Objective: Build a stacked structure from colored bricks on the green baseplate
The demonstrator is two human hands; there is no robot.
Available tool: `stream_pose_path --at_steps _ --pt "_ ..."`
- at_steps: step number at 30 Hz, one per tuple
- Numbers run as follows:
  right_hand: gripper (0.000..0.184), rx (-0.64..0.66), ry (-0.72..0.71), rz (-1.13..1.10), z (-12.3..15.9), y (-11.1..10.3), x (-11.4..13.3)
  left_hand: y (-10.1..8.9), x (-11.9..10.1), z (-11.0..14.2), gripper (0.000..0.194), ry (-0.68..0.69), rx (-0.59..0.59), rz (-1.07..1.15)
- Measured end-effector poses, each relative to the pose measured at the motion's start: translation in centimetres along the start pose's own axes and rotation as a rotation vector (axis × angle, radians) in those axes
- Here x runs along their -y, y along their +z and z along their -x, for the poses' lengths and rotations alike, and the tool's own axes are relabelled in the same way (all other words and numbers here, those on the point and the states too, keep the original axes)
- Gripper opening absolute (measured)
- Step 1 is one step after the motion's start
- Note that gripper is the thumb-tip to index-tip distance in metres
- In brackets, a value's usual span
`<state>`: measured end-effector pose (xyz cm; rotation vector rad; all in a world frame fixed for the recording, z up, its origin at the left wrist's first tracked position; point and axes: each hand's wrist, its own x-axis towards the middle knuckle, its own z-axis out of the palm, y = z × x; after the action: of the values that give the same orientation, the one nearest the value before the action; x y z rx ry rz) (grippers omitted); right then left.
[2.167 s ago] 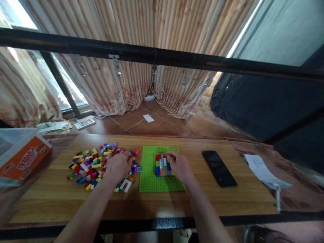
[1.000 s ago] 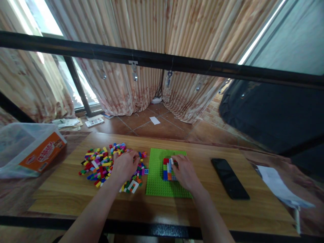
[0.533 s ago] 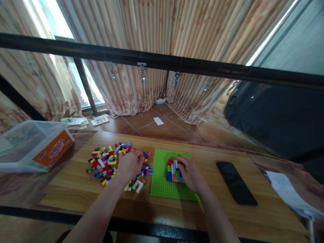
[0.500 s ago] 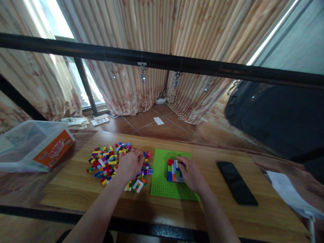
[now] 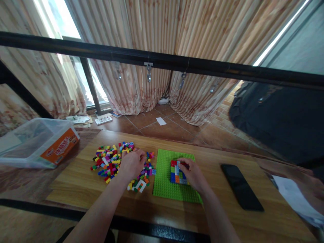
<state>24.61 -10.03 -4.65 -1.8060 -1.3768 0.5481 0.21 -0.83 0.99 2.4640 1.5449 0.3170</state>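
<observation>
My left hand [image 5: 133,163] is over the right part of a heap of loose, many-coloured toy building bricks [image 5: 110,165], its fingers bent and drawn together. Whatever lies between those fingertips is too small to make out. A green studded baseplate [image 5: 162,189] lies to the right of the heap. On it sits a compact block of joined bricks [image 5: 174,177] in red, blue, orange, white and light blue. My right hand [image 5: 191,172] covers the block's right side, thumb and forefinger pinched at its upper edge. The fingers hide what they grip there.
A black phone [image 5: 241,187] lies on the wooden table [image 5: 83,192], right of the baseplate. At the left stands a clear plastic bin [image 5: 32,148] with an orange label. A black metal bar [image 5: 162,57] crosses beyond the table. White paper [image 5: 293,195] is at the right.
The whole view has shifted slightly, so everything appears a little further right. Both hands stay at nearly the same places, with the right fingers still at the block's upper edge.
</observation>
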Motion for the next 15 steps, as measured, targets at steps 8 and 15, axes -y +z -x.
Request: stream_pose_path --at_steps 8,15 --pt "0.026 0.002 -0.015 -0.045 -0.2 0.0 -0.4 -0.5 0.6 0.1 0.020 -0.010 -0.028 0.031" --pt "0.028 -0.005 0.001 -0.060 -0.4 0.1 -0.6 -0.8 1.7 0.1 0.024 -0.041 -0.062 0.086"
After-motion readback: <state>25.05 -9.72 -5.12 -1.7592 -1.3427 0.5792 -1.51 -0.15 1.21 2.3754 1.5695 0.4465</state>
